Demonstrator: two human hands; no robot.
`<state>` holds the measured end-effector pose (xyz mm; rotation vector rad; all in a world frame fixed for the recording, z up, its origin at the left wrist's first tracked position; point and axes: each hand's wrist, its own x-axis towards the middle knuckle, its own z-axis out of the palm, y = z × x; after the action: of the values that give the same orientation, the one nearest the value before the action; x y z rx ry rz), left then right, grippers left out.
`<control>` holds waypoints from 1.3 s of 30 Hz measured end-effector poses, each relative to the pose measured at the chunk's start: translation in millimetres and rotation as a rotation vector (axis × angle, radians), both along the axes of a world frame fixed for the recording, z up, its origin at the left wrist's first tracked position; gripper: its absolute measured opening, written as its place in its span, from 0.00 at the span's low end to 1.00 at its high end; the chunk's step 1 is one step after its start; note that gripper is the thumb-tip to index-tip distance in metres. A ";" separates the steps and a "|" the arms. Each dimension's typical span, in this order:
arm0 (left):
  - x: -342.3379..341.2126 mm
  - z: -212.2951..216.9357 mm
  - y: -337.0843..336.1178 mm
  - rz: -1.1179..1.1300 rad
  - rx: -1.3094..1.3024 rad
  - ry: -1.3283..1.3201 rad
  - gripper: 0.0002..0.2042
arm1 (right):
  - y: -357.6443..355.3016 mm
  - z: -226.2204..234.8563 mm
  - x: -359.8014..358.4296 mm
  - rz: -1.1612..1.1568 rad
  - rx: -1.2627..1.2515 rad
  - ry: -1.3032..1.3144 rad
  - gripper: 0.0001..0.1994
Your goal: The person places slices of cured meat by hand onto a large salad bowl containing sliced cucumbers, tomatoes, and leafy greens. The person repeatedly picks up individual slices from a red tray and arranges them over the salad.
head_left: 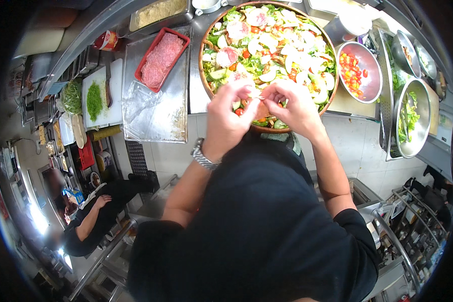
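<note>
A wide wooden bowl [204, 75] full of salad stands on the steel counter, topped with greens, tomato pieces, pale slices and round pink meat slices. My left hand [229, 118] and my right hand [294, 108] meet over the bowl's near rim. Their fingers pinch a thin pink meat slice [261, 107] between them. A metal watch [202, 157] sits on my left wrist. How the slice is folded is hidden by the fingers.
A red tray of sliced meat [161, 58] rests on a steel sheet pan [173, 108] left of the bowl. A metal bowl of chopped tomato [360, 73] and a bowl of greens [410, 118] stand right. A white cutting board with chopped herbs [98, 98] lies far left. Another person [93, 219] sits lower left.
</note>
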<state>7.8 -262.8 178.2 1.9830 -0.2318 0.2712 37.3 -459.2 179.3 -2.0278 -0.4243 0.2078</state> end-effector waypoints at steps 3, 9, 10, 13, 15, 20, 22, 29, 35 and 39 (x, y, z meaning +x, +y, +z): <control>6.9 -3.7 39.3 0.220 -0.022 -0.019 0.16 | -10.9 0.4 7.2 -0.042 -0.079 -0.068 0.06; 0.6 -11.2 58.3 0.205 0.155 -0.086 0.10 | -38.1 -2.1 5.1 -0.145 -0.057 0.162 0.12; -2.1 -13.2 49.1 0.140 0.177 -0.078 0.09 | -33.6 -8.6 3.9 -0.148 -0.080 0.148 0.14; -5.5 -20.4 14.9 -0.013 0.266 -0.115 0.10 | -21.8 -25.4 -1.7 -0.144 -0.214 -0.013 0.10; -4.8 -25.5 -7.1 -0.051 0.316 -0.131 0.09 | -21.2 -31.0 -4.9 -0.175 -0.200 -0.001 0.07; 1.7 -35.2 -34.6 -0.101 0.457 -0.216 0.08 | -27.6 -30.4 -6.9 -0.184 -0.188 -0.065 0.05; 4.1 -38.3 -40.2 -0.090 0.484 -0.237 0.08 | -28.6 -28.5 -7.1 -0.159 -0.197 -0.113 0.05; 5.7 -43.0 -48.7 -0.089 0.553 -0.177 0.08 | -32.1 -27.5 -7.4 -0.062 -0.273 -0.183 0.06; 5.3 -42.3 -50.5 -0.048 0.570 -0.146 0.07 | -39.7 -30.5 -7.7 -0.002 -0.362 -0.257 0.09; 3.9 -42.0 -52.1 -0.047 0.558 -0.089 0.08 | -41.3 -34.0 -6.5 -0.013 -0.347 -0.307 0.08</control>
<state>11.6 -314.9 136.2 2.5147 -0.4481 0.2852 30.8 -500.5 145.2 -2.4147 -0.5987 -0.0447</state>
